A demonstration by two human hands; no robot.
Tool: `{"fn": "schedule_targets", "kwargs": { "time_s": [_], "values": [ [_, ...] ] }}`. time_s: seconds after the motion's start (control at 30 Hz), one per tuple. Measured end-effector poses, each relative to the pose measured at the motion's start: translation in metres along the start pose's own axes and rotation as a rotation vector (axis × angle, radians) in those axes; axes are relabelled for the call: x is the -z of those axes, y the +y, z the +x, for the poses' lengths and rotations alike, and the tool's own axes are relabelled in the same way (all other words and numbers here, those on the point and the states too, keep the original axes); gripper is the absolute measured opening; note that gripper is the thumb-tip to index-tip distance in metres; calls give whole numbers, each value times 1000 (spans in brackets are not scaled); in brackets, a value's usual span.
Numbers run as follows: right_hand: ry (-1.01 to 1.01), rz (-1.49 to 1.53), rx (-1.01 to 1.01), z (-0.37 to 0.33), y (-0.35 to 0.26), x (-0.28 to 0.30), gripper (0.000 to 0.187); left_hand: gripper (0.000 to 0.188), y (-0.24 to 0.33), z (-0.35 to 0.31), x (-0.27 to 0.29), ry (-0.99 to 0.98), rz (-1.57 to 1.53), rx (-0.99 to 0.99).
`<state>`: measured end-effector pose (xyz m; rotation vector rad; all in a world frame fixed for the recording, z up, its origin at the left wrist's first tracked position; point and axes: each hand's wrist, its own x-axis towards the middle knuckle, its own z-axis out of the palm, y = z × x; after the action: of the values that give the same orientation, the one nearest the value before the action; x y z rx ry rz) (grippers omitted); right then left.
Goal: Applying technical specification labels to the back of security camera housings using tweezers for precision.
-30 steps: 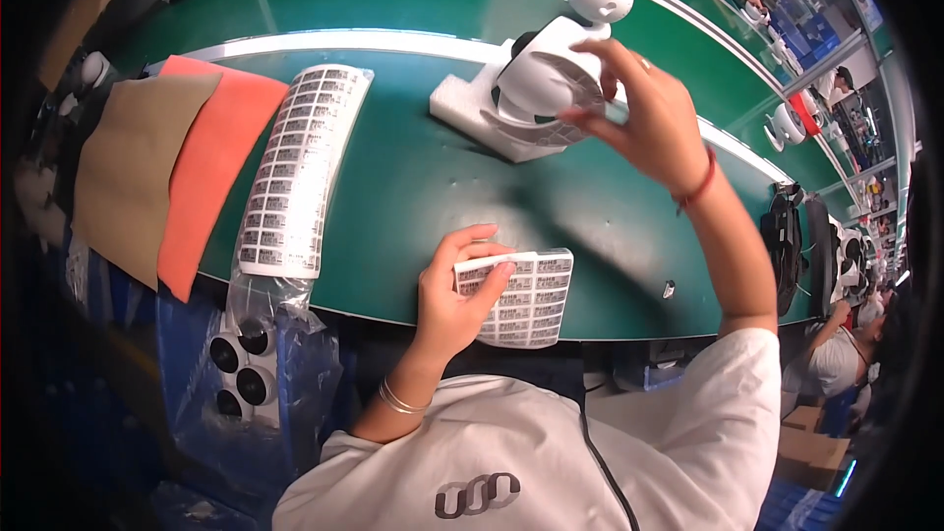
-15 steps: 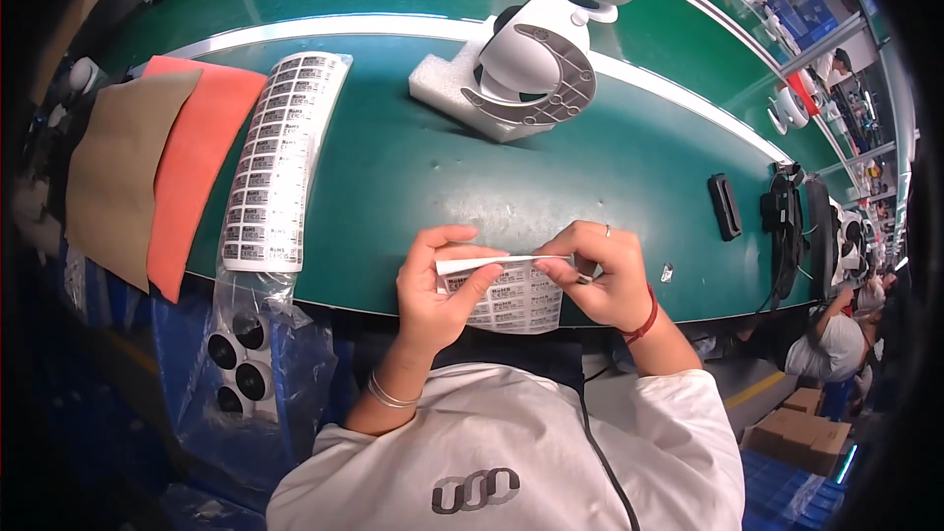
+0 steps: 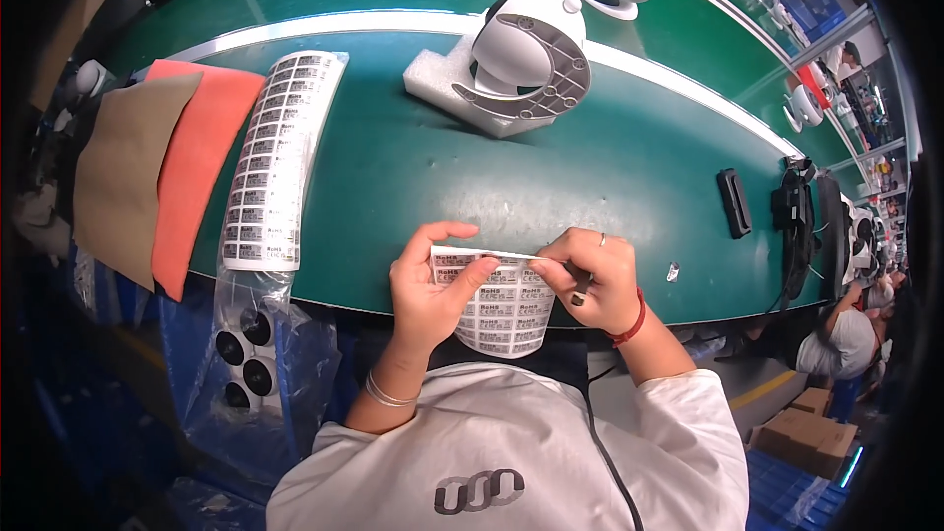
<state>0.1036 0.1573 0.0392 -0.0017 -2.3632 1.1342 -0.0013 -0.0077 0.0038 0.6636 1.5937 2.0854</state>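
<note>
Right, the label sheet (image 3: 501, 310) is stretched between my two hands: my left grip (image 3: 425, 290) is clamped on its upper left side, thumb across the printed front, and my right grip (image 3: 605, 285) pinches the upper right corner. The rest hangs between and below them, curving down in front of the near edge of the worktop (image 3: 393, 167). Well apart, farther out, a white round-bodied device (image 3: 511, 49) rests on a foam block (image 3: 433, 84).
</note>
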Motion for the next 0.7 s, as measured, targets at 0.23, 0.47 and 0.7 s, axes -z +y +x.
{"fn": "schedule_targets", "kwargs": {
  "time_s": [0.23,0.47,0.7],
  "values": [
    [4,49,-206,3,-3,7,19,48,-2,2,-1,-52,-9,45],
    [279,-274,-261,-30,30,42,18,46,-2,4,-5,28,62,-35],
    [41,-97,-605,-48,-14,81,28,47,-2,5,-5,39,98,-19]
  ]
}}
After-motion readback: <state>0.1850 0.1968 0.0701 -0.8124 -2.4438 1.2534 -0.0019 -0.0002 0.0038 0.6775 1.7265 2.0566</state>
